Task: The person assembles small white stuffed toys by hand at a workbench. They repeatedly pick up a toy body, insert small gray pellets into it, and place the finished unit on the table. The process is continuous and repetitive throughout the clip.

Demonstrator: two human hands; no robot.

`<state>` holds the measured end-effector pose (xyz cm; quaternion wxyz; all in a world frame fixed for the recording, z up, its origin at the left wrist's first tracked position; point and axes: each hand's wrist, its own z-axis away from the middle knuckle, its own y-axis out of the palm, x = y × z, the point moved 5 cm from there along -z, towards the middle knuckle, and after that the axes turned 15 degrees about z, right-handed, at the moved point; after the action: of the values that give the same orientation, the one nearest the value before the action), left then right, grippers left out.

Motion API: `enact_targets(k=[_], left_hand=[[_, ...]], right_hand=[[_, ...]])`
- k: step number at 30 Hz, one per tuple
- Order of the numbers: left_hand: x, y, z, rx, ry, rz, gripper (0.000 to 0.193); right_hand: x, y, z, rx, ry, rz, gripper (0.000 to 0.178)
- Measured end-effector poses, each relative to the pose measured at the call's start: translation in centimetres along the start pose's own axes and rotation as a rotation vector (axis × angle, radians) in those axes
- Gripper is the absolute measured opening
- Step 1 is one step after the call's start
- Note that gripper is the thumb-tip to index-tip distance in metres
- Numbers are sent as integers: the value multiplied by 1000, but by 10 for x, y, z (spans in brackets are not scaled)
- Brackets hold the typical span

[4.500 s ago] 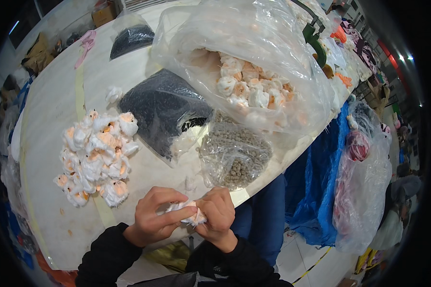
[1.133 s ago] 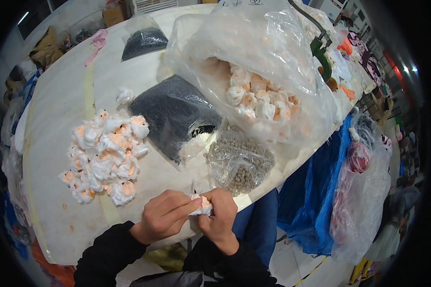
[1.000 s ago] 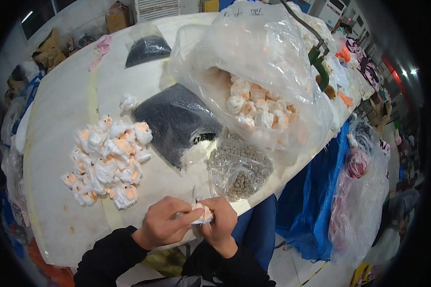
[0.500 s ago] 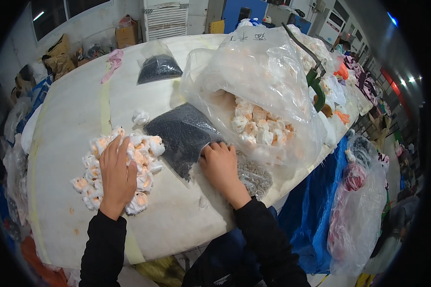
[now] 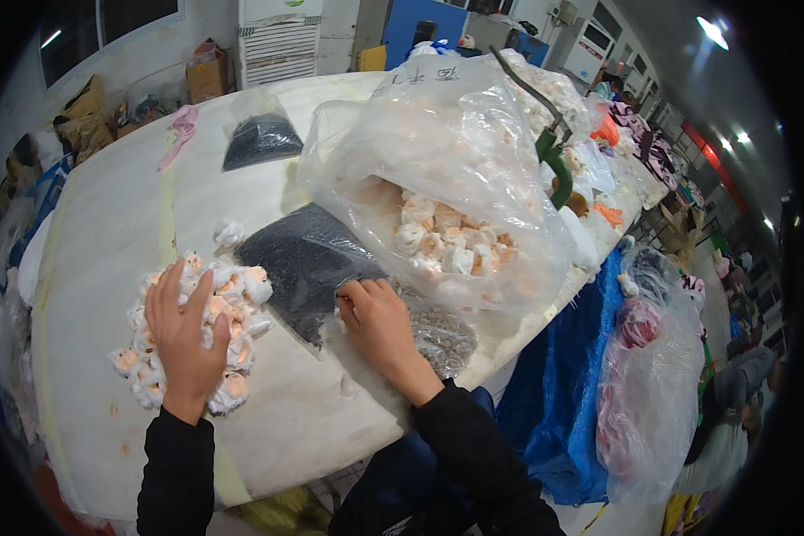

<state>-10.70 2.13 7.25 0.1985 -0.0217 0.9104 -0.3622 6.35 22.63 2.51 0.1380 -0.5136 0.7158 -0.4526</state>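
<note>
My left hand point(image 5: 188, 348) lies over a pile of small white fluffy pieces with peach centres point(image 5: 252, 288), fingers spread, holding nothing. One similar white piece point(image 5: 229, 234) sits apart, just beyond the pile. My right hand point(image 5: 381, 330) is at the near right edge of a clear bag of black beads or pellets point(image 5: 308, 255). Its fingers are curled inward with thumb and fingertips together; what is between them is too small or hidden to make out. Beside that hand lies a clear bag of greyish-brown bits point(image 5: 442, 335).
A large clear plastic bag point(image 5: 464, 143), open toward me, holds many more white-and-peach pieces. Farther back are a smaller bag of black grains point(image 5: 263, 138) and a pink strip point(image 5: 181, 134). A green-handled curved tool point(image 5: 556, 170) leans by the big bag. Blue sheeting point(image 5: 554, 393) hangs at the table's right edge.
The whole view has shifted, so the table sits farther left and lower. My right hand has drawn slightly left along the black bag's edge. The fingers of my left hand have spread wider over the pile.
</note>
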Motion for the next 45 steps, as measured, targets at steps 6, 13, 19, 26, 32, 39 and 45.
enact_targets(k=[6, 13, 19, 26, 32, 39, 45], left_hand=[[-33, -3, 21, -113, 183, 452, 40], [-58, 35, 45, 233, -331, 1106, 33], [-65, 46, 52, 343, -313, 1043, 33], [-61, 46, 51, 236, -218, 1039, 40], [-59, 36, 52, 275, -242, 952, 43], [-73, 49, 49, 239, -482, 1425, 54], [-63, 54, 55, 250, -411, 1242, 28]], right_hand=[[7, -7, 1, -94, -51, -80, 11], [-58, -50, -48, -264, 58, 97, 5], [-144, -28, -77, -181, 98, 159, 12], [-146, -4, -75, 266, 138, 199, 26], [-112, -33, -70, -161, 39, 24, 16], [25, -84, 16, -85, -218, -259, 16], [56, -65, 65, 30, -134, -327, 18]])
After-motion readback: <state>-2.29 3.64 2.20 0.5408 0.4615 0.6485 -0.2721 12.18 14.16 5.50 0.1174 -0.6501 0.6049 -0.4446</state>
